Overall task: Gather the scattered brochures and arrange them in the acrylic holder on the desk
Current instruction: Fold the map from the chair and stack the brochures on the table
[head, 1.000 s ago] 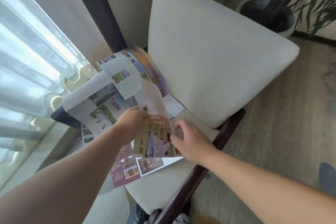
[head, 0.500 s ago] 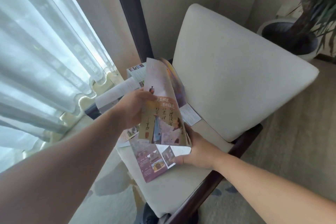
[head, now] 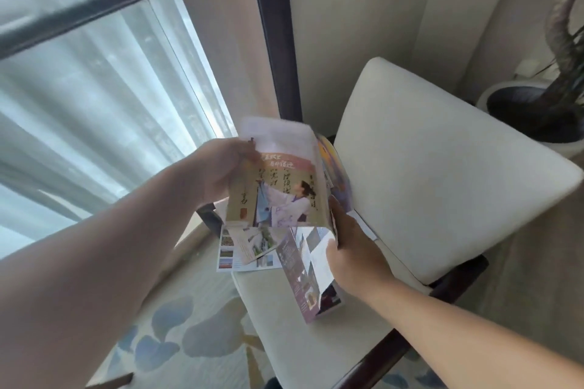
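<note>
A bundle of brochures [head: 278, 186] hangs in the air above a cream chair seat [head: 284, 325]. Its front one shows calligraphy and a figure in pale robes. My left hand [head: 227, 167] grips the bundle's upper left edge. My right hand [head: 350, 243] holds its lower right side from underneath. A purple brochure [head: 303, 281] sticks out below the bundle. A photo brochure [head: 243, 246] pokes out at the lower left; I cannot tell whether it is held or lying on the seat. The acrylic holder is not in view.
The cream chair back [head: 442, 174] stands close on the right, with a dark wooden frame [head: 458, 281] under it. Sheer curtains [head: 94, 104] cover the window on the left. A potted plant [head: 537, 110] sits at the far right. Patterned carpet [head: 177, 331] lies below.
Both hands have lifted the brochures off the seat and raised them. My right hand went from reaching toward the pile to holding it underneath. The view has tilted upward.
</note>
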Tool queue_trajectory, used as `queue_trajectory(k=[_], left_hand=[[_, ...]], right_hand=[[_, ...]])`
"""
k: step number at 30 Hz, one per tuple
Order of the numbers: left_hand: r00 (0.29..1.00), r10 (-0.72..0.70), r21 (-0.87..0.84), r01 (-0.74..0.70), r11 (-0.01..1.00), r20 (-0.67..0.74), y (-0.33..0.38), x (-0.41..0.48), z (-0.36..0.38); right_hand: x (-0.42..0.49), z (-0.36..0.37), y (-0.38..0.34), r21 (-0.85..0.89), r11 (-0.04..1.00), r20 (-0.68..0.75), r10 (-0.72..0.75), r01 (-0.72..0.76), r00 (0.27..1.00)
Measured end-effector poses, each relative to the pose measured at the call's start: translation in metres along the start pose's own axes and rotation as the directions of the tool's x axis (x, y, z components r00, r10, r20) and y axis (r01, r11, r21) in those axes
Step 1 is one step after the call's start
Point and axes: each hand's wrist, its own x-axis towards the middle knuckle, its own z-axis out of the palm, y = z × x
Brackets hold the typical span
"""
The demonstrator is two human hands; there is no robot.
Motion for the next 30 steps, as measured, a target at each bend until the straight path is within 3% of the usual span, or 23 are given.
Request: queue_trajectory(k=[3, 7, 10, 12, 13, 16, 20, 24, 27, 30], left_hand=[[0.98, -0.049, 0.054, 0.06, 0.997, -0.195, -0.001, -0.003, -0.012], [0.978, -0.087, 0.025, 0.093, 0.995, -0.188, 0.002, -0.011, -0.014], [0.995, -0.082, -0.06, 0.08, 0.995, -0.048, 0.005, -0.017, -0.009], [0.995, -0.091, -0.129, 0.095, 0.987, 0.041, 0.005, -0.017, -0.008], [0.995, -0.097, -0.135, 0.097, 0.986, 0.009, 0.004, -0.015, -0.007], [0.954, -0.154, 0.054, 0.173, 0.983, -0.257, -0.013, -0.011, 0.002], [0.93, -0.322, -0.034, 0.321, 0.946, -0.18, -0.04, -0.009, 0.023], [0.916, -0.231, -0.125, 0.201, 0.972, -0.327, -0.055, 0.0, 0.032], [0.885, -0.141, -0.091, 0.112, 0.99, -0.444, -0.059, 0.007, 0.027], [0.873, -0.015, -0.038, -0.004, 0.999, -0.487, -0.055, 0.005, 0.016]], right_hand=[[0.004, 0.0, -0.009, -0.062, 0.994, 0.019, -0.093, 0.094, 0.995], [0.006, 0.008, -0.036, -0.073, 0.973, 0.022, -0.218, 0.219, 0.976], [0.005, 0.02, -0.056, -0.039, 0.963, -0.078, -0.267, 0.265, 0.96], [0.007, 0.023, -0.065, 0.038, 0.982, -0.108, -0.18, 0.185, 0.978], [0.008, 0.023, -0.069, 0.096, 0.987, -0.093, -0.117, 0.126, 0.989], [0.012, 0.022, -0.074, 0.302, 0.953, -0.059, 0.007, 0.012, 0.998], [0.01, 0.026, -0.082, 0.437, 0.899, 0.066, -0.013, -0.018, 0.998], [0.009, 0.025, -0.086, 0.47, 0.882, 0.185, -0.053, -0.041, 0.981], [0.007, 0.014, -0.079, 0.573, 0.819, 0.129, -0.056, -0.029, 0.99], [0.01, 0.001, -0.061, 0.688, 0.713, 0.036, 0.151, -0.134, 0.988]])
